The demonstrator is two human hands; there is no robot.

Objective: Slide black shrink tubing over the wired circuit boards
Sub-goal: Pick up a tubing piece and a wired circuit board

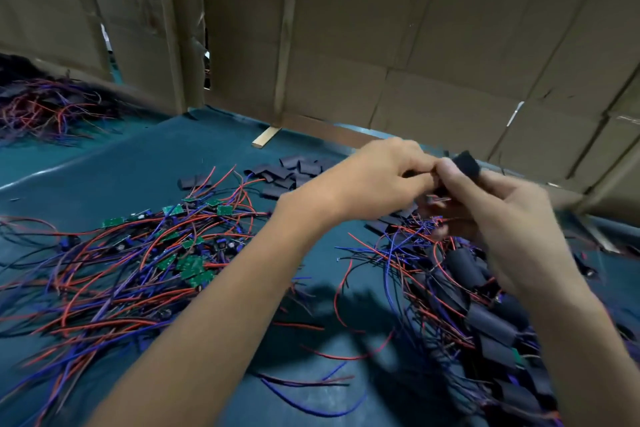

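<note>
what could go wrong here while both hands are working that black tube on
1. The left hand and right hand pinch the black tube in mid-air; the board inside is hidden, so it may snag or sit crooked.
2. Loose wires hang from the grip into the sleeved pile and could tangle or drag pieces along.
3. The bare boards lie in a knot of wires, so the next pick may lift several.
</note>
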